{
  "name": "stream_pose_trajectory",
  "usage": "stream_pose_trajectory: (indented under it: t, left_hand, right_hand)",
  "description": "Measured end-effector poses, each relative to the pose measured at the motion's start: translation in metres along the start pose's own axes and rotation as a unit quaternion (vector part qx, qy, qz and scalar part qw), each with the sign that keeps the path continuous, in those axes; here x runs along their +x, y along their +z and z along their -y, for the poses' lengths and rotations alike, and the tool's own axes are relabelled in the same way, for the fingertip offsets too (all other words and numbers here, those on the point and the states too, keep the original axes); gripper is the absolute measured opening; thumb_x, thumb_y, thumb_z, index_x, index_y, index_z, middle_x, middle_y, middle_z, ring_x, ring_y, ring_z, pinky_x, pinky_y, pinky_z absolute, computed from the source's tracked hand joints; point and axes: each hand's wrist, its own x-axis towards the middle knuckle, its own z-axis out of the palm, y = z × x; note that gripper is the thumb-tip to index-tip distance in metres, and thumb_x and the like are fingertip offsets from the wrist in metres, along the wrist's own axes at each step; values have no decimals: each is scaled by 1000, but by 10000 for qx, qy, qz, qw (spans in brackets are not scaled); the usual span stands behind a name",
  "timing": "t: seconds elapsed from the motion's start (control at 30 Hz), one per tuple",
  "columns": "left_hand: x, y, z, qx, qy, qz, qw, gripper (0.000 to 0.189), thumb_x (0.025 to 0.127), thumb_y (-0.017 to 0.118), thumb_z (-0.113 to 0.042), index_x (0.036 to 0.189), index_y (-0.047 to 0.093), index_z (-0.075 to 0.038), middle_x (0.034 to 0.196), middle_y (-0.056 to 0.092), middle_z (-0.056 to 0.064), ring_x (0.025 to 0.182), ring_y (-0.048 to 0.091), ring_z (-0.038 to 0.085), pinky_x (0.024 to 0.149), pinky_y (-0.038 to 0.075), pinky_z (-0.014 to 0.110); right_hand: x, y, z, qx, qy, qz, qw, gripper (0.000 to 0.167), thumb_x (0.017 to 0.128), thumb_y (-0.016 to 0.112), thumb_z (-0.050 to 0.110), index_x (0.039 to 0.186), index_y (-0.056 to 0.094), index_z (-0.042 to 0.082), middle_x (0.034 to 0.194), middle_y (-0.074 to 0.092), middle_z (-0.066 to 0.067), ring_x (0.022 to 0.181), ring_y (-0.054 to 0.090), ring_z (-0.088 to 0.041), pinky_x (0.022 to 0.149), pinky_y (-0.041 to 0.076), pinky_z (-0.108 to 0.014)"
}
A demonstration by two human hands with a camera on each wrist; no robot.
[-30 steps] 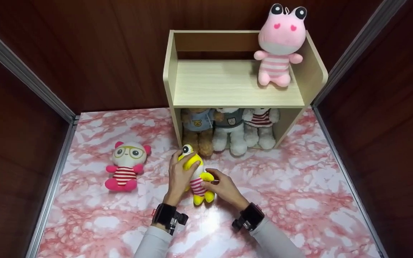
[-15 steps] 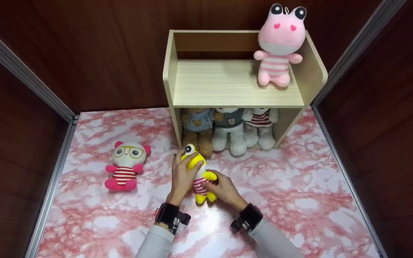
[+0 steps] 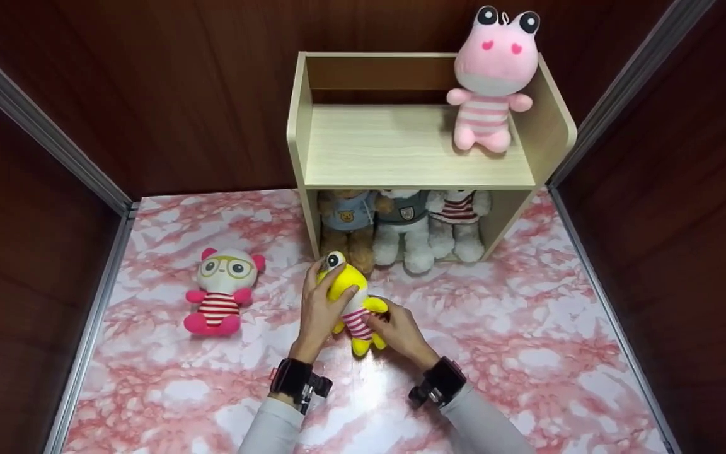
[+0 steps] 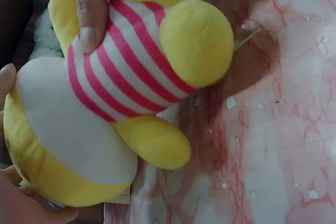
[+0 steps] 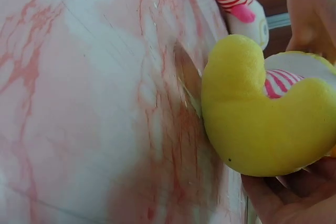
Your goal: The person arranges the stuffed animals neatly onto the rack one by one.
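A yellow frog plush (image 3: 358,323) with a pink-and-white striped body is held between my two hands, tilted with its feet toward me. My left hand (image 3: 320,313) grips its head, fingers and thumb spread round it and partly hiding the face. My right hand (image 3: 406,334) grips the body's side, just below one yellow arm. In the left wrist view, the right thumb (image 4: 89,35) presses on the striped body (image 4: 126,61). The right wrist view shows the plush's rounded yellow underside (image 5: 268,129), with right-hand fingers (image 5: 262,192) beneath it.
A panda plush (image 3: 219,306) with yellow glasses lies left on the pink marbled surface (image 3: 174,391). Behind my hands stands a wooden shelf (image 3: 388,145). A pink frog plush (image 3: 488,113) sits on its upper board; brown (image 3: 348,217), grey-shirted (image 3: 404,221) and striped-shirted (image 3: 457,217) plushes stand below.
The yellow frog plush has shifted slightly right, its feet swinging right so it tilts more. Both hands have kept their grip and moved a little with it. The other plushes stay put.
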Motion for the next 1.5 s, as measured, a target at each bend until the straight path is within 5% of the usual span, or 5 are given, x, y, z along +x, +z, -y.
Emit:
stream_pose_trajectory:
  t: [0.43,0.83,1.0,1.23,1.5]
  left_hand:
    - [-4,-6,8,-599,-783,30,9951,83,89,84,-28,154,40,0,157,35,25,144,38,40,118,32,56]
    - [-6,-5,14,-2012,-1391,534,9681,93,93,80,-22,162,22,-1,156,41,28,139,47,42,113,42,52]
    - [-4,-5,14,-2400,-1371,737,9582,87,96,76,-18,161,22,3,154,43,28,137,50,41,113,42,51]
    - [-2,-2,6,-2901,-1294,923,9437,78,98,71,-14,159,26,4,155,43,28,134,54,39,109,47,42]
    - [-3,2,-2,-3168,-1389,446,9372,62,97,72,-9,151,44,0,145,56,23,124,62,34,99,53,34]
  right_hand:
    - [0,-13,-6,662,181,-161,9975,44,100,70,23,139,61,3,110,72,-9,95,65,-19,87,54,-35]
    - [0,-17,-4,1420,230,-176,9894,31,107,59,18,131,56,-1,100,62,-7,87,59,-16,74,51,-25]
    - [1,-20,-2,2111,119,-45,9774,31,109,53,15,131,51,-7,107,63,-12,92,62,-16,76,55,-26]
    - [-1,-20,0,2272,140,6,9737,37,111,50,16,137,48,-9,115,63,-15,101,61,-18,87,53,-27]
    - [0,-20,0,2282,175,-274,9731,32,107,54,5,136,50,-9,115,65,-16,101,63,-16,87,54,-26]
